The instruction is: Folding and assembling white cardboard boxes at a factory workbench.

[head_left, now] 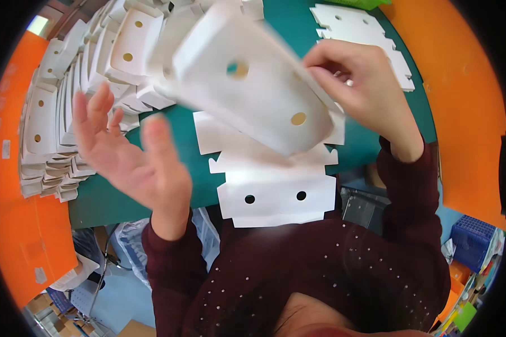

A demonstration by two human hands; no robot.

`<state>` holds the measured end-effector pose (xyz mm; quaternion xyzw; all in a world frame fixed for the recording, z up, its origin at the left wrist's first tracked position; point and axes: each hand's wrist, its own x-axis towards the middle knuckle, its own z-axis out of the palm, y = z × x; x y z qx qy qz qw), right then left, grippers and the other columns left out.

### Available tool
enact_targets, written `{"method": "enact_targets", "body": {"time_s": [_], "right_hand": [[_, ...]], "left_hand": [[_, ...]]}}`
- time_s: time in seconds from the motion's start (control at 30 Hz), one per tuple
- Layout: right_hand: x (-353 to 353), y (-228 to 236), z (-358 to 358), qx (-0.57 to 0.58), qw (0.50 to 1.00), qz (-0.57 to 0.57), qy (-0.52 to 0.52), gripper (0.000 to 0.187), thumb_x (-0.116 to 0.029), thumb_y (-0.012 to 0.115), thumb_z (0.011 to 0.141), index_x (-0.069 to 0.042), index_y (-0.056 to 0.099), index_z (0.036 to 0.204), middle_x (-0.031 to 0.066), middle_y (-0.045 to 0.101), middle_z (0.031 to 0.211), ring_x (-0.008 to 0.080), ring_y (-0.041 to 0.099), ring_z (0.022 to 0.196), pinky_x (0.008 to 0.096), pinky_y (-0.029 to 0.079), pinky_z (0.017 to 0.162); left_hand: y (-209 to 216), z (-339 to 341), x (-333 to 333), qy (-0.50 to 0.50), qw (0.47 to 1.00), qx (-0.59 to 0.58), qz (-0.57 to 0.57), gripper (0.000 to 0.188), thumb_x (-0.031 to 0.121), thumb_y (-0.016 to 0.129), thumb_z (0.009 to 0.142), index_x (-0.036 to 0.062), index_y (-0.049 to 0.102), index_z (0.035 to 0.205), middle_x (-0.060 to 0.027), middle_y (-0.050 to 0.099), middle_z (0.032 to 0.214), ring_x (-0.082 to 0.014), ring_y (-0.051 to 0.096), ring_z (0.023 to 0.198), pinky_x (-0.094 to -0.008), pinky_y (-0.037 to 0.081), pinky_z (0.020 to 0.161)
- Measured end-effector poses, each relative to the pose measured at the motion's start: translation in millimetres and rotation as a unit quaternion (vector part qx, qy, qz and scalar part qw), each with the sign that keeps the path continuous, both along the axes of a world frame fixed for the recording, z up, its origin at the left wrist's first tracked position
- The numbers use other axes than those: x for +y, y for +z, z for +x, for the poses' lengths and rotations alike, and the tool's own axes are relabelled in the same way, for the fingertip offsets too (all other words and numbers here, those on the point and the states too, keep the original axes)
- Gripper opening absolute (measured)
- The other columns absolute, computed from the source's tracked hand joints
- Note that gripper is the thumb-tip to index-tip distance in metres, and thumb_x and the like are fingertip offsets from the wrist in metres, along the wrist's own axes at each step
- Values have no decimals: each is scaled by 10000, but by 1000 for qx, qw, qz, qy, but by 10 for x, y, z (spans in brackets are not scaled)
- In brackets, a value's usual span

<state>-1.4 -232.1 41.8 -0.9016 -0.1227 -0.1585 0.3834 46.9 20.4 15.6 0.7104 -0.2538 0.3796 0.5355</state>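
Note:
A folded white cardboard box [270,106] with round holes is held up over the table, slightly blurred by motion. My right hand [365,84] pinches its right-hand edge between thumb and fingers. To the left of the box, my left hand [132,160] is raised with its fingers spread, holding nothing. Below the box, at the near table edge, lies a flat white cardboard blank [275,201] with two round holes and notched sides. The lifted box hides part of this blank.
Folded white boxes [41,118] are piled in nested rows along the left side. Several flat blanks [371,42] lie stacked at the far right of the green tabletop [129,199]. Orange panels [461,112] flank both sides. A blue crate [471,241] stands low on the right.

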Motion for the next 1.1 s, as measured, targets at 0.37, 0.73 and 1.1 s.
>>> {"method": "enact_targets", "body": {"time_s": [0.37, 0.73, 1.1], "right_hand": [[447, -636, -397, -204, 976, 25, 69, 167, 46, 684, 672, -49, 622, 795, 56, 681, 879, 204, 656, 688, 266, 524, 569], [843, -412, -131, -152, 904, 301, 262, 289, -126, 526, 859, -70, 320, 1054, 364, 277, 1402, 409, 429, 1246, 498, 366, 1023], [927, -410, -112, -136, 895, 379, 194, 243, -311, 330, 1028, -98, 394, 1124, 316, 379, 1392, 396, 457, 1249, 480, 389, 1008]], "left_hand": [[84, -266, -37, -317, 893, 274, -162, 556, 257, 618, 911, -25, 400, 1337, -171, 534, 1240, -192, 567, 1049, -309, 429, 916], [153, -418, -190, -237, 935, 193, -182, 119, -44, 536, 862, -8, 560, 972, -127, 615, 1012, -167, 579, 945, -287, 451, 844], [-8, -430, -193, -261, 943, 176, -108, 192, 33, 638, 830, 46, 517, 979, -171, 548, 1155, -191, 556, 1023, -302, 439, 896]]}}
